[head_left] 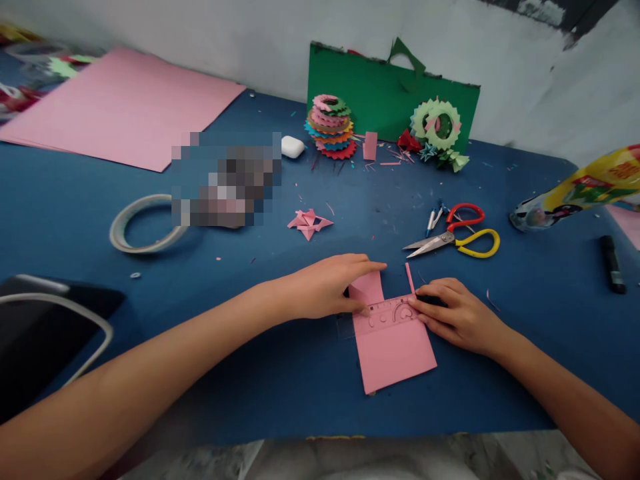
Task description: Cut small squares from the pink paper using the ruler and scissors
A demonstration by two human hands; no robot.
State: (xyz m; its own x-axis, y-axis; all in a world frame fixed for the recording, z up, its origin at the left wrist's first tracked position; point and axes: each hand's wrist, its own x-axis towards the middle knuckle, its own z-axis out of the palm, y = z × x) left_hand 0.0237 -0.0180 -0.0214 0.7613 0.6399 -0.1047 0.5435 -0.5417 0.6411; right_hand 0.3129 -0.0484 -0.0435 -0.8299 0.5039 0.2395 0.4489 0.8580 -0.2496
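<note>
A pink paper piece (395, 360) lies near the table's front edge. Across it rests a clear plastic ruler (385, 317) with cut-out shapes. My left hand (333, 283) holds the ruler's left part down with the thumb, its forefinger stretched over the paper's upper part. At the ruler's right end, the closed fingers of my right hand (457, 317) grip its edge. A narrow pink paper strip (409, 277) sticks up beside the right fingertips; whether it is still joined to the sheet I cannot tell.
Scissors (450, 235) with red and yellow handles lie beyond my right hand. A folded pink paper star (310, 223), a tape roll (117, 230) and a blurred-out object lie left. Paper ring stacks (333, 127) stand before a green board (370, 87). A black marker (611, 263) is far right.
</note>
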